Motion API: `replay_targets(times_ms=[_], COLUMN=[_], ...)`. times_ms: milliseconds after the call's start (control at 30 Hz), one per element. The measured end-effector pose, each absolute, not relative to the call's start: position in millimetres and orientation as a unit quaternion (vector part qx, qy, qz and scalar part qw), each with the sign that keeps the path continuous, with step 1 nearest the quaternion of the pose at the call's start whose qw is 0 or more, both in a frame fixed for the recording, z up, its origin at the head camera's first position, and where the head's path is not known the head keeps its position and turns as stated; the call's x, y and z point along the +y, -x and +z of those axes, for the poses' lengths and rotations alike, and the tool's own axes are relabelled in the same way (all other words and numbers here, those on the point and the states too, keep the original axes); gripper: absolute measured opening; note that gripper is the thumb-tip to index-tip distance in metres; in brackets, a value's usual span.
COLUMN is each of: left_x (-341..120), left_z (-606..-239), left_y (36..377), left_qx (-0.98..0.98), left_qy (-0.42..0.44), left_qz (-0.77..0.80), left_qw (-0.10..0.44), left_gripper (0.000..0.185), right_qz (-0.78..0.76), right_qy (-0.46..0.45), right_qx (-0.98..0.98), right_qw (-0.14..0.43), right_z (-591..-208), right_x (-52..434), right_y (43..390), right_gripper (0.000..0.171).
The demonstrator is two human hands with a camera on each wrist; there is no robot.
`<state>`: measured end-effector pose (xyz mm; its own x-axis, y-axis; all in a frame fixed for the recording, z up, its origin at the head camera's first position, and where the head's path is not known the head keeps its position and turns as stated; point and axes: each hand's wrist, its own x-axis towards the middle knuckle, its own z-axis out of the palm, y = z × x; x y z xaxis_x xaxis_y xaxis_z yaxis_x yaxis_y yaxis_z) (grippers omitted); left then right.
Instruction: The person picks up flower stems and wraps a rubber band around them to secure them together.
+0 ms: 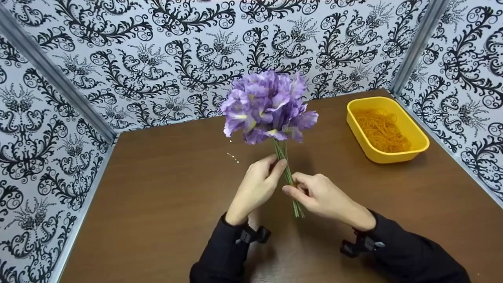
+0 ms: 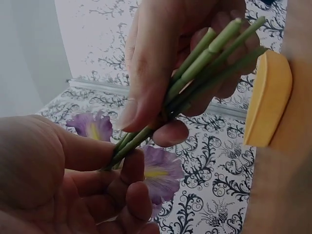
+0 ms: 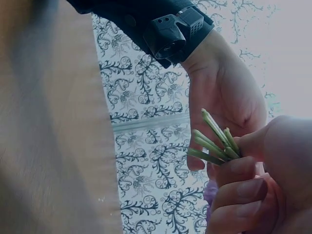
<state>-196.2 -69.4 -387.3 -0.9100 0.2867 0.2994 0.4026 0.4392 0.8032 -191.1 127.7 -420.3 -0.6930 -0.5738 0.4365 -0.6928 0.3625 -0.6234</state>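
A bouquet of purple artificial irises is held up over the table, blooms away from the person and green stems pointing back. Just below the blooms, my left hand pinches the stems between thumb and fingers. Lower down, my right hand grips the same bundle with thumb and index finger. At the right fingertips a thin orange rubber band shows around the stems, partly covered by the fingers. The cut stem ends stick out past the right hand in the right wrist view.
A yellow plastic basin stands at the back right of the brown table, with a heap of orange rubber bands inside. Small pale specks lie left of the bouquet. Patterned wall panels enclose the table's back and sides.
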Motion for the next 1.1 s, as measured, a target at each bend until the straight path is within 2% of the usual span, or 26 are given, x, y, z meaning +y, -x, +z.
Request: replay_targets(times_ms=[300,500,767,1100], left_x=[-65,-59,-51,-48], left_z=[-399,-420,-457,-473], left_y=[208,220,241,255], left_qx=[-0.864,-0.876,-0.872,-0.893], left_qy=[0.198,0.182,0.148,0.140], left_qz=[-0.459,-0.445,-0.466,-0.422], left_qw=[0.050,0.043,-0.018,-0.071], left_gripper=[0.028,0.028,0.032,0.034], right_qz=[0.337,0.281,0.245,0.204], right_qy=[-0.366,-0.352,-0.325,-0.321], right_qx=[-0.865,-0.890,-0.912,-0.922], right_qw=[0.066,0.074,0.046,0.070], right_z=[-428,-443,-468,-485], right_x=[128,127,127,130], right_y=[199,209,223,232], right_gripper=[0.027,0.027,0.026,0.036])
